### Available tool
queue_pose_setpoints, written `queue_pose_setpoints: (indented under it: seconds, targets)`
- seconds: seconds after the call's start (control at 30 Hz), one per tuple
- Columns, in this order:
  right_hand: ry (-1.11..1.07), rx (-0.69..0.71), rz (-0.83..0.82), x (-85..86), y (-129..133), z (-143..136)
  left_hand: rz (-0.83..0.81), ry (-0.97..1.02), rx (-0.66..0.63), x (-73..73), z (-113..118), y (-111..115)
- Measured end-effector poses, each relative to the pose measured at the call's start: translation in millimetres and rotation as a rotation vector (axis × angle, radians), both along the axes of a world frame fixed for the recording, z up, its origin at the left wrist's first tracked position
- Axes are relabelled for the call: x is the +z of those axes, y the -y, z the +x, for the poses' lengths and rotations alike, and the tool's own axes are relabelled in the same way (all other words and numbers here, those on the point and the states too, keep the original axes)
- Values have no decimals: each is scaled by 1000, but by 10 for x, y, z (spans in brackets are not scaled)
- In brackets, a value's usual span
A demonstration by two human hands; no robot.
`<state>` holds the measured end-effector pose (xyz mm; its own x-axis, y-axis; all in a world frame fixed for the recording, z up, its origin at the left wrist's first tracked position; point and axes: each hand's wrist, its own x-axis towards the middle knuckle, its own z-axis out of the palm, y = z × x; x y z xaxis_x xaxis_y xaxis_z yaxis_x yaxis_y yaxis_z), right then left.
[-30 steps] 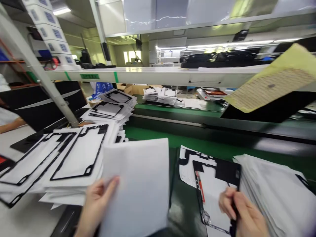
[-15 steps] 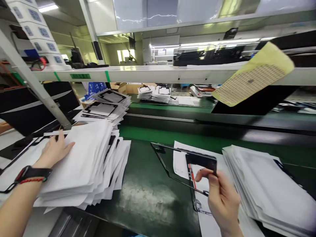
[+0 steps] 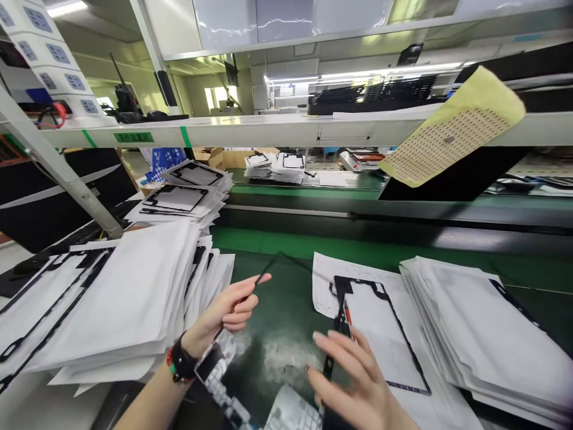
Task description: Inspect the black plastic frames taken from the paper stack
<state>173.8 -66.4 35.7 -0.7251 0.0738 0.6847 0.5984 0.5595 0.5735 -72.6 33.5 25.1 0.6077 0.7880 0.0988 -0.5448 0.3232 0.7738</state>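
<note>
My left hand (image 3: pixel 233 307) is closed in a pinch on one side of a thin black frame (image 3: pixel 341 298), held tilted above the dark green worktop (image 3: pixel 268 358). My right hand (image 3: pixel 353 382) is beside the frame's other side, fingers stretched and apart, slightly blurred; whether it touches the frame I cannot tell. A second black frame (image 3: pixel 409 343) lies flat on white sheets to the right. Next to it shows a red pen-like stick (image 3: pixel 347 313), partly covered. Below my hands are grey-white patterned pieces (image 3: pixel 293 412), their kind unclear.
A tall stack of white sheets (image 3: pixel 147 286) stands at the left, with more black frames (image 3: pixel 85 280) beside it. Another sheet stack (image 3: pixel 487 334) is at the right. Further back are stacked framed sheets (image 3: pixel 179 197) and a shelf rail (image 3: pixel 268 130) with a yellow dotted sheet (image 3: pixel 456 131).
My left hand has left the paper stack, moved right and pinched the black frame. My right hand has moved left and down, its fingers now spread. The view has shifted slightly.
</note>
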Motion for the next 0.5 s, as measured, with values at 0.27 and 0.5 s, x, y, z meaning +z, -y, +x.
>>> queue_pose_setpoints:
  seconds: [0.27,0.5]
  targets:
    - [-454,58,-313,-38,-81,221,334,-301,412,-129,280,-25]
    - [-976,190,-744,76,-24,142,606,-123,584,67,363,255]
